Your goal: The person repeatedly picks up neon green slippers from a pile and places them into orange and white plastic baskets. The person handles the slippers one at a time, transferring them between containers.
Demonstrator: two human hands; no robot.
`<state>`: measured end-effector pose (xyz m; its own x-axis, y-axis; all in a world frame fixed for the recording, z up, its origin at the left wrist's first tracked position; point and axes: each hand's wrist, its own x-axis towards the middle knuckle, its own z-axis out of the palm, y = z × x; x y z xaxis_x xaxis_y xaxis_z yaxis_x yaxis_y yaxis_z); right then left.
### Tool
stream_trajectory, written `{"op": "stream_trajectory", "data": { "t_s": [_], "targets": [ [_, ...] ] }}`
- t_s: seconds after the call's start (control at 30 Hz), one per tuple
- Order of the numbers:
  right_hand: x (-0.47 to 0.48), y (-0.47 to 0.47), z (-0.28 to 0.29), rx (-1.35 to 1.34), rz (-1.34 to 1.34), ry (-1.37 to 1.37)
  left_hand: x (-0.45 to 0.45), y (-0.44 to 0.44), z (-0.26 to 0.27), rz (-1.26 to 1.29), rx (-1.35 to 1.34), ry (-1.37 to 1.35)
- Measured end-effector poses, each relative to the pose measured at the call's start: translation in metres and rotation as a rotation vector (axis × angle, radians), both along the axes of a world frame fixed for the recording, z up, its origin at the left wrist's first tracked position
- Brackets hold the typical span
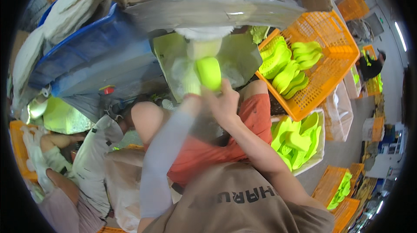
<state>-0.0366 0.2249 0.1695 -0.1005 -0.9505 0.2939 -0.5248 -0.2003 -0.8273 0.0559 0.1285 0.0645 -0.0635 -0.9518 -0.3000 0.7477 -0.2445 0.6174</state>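
A neon-yellow moulded foam shoe (209, 73) is held up between my hands, in front of a white fluffy wheel (205, 34) under a plastic-wrapped housing. My left hand (193, 86), in a pale glove below a light sleeve, is blurred at the shoe's left side; its fingers are not clearly visible. My bare right hand (224, 101) has its fingers at the shoe's lower right edge. Behind the shoe is an open yellow-green tray or hood (239, 52).
An orange plastic crate (338, 54) of neon-yellow clogs stands at the right, with a white-lined container (321, 154) of more clogs below. A blue plastic bin (88, 34) is at the left. A co-worker's arm (58, 141) shows lower left; another person (373, 67) is far right.
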Motion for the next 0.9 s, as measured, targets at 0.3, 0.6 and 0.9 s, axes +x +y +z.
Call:
{"op": "stream_trajectory", "data": {
  "t_s": [0.3,0.6,0.9],
  "targets": [
    [0.012,-0.066,-0.041,-0.123,-0.033,0.244,0.002,-0.006,0.006,-0.025,0.059,0.044],
    [-0.001,-0.048,0.007,0.171,0.189,0.099,-0.001,-0.027,-0.005,0.006,0.028,0.063],
    [-0.019,0.011,0.037,0.138,0.171,0.164,0.000,-0.002,-0.008,-0.162,-0.116,0.318]
  ]
}}
